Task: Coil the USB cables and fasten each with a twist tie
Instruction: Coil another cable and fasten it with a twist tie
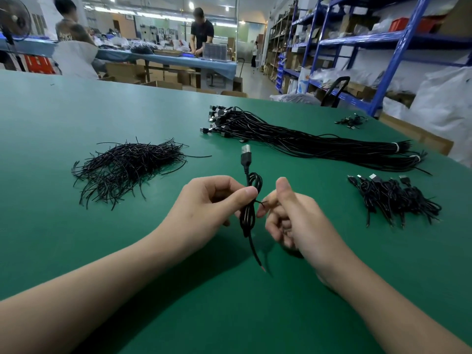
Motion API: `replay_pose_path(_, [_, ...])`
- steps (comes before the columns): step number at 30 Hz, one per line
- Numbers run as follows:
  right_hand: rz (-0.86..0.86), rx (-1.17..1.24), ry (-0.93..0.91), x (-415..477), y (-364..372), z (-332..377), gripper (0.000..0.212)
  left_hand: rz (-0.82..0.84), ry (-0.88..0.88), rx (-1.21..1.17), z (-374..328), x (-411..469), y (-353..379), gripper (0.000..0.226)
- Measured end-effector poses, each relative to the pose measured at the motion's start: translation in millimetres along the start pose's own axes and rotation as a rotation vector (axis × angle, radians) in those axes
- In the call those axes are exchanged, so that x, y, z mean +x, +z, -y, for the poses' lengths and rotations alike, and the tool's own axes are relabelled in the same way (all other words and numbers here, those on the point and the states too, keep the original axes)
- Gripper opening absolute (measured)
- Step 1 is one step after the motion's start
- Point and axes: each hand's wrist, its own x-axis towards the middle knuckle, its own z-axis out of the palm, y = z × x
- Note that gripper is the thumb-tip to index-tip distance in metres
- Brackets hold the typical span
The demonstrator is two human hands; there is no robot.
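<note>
Left hand [212, 203] held coiled USB cable [247, 221] upright above green worktop [63, 118], thumb and fingers [245, 194] clamped on coil's middle; plug [246, 152] pointed up, loose tail hung toward worktop. Right hand [293, 221] just beside it, fingers curled, tips pinched on twist tie [260, 202] at coil's waist. Heap of loose ties [127, 169] lay at left. Long bundle of uncoiled cables [306, 143] lay beyond hands. Pile of tied coils [396, 198] sat at right, well apart from hands
</note>
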Motion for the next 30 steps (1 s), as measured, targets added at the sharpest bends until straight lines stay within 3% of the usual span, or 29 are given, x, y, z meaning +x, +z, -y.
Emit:
replay_pose_path(3, [0.135, 0.153, 0.164, 0.0, -1.5, -0.9, 0.058, -0.017, 0.110, 0.114, 1.4, -2.9, 0.6, 0.023])
replay_pose_path(10, [0.321, 0.494, 0.327, -2.5, -6.9, 5.0, 0.027, -0.107, 0.262, 0.317, -1.6, -6.1, 0.9, 0.020])
replay_pose_path(15, [0.297, 0.569, 0.332, -4.9, -7.3, 8.5, 0.018, -0.129, 0.358, 0.452, -5.0, -7.0, 0.6, 0.025])
replay_pose_path(21, [0.046, 0.300, -0.009, -5.9, 6.4, 8.1, 0.024, -0.080, 0.139, 0.196, -4.5, -3.9, 4.9, 0.022])
replay_pose_path(27, [-0.098, -0.280, -0.418, -7.6, 2.3, 8.0, 0.025, 0.006, -0.088, -0.056, -6.4, -2.4, 6.7, 0.033])
replay_pose_path(30, [-0.130, -0.436, -0.493, -7.4, -0.1, 6.7, 0.024, 0.048, -0.140, -0.103, -5.7, -1.5, 6.1, 0.033])
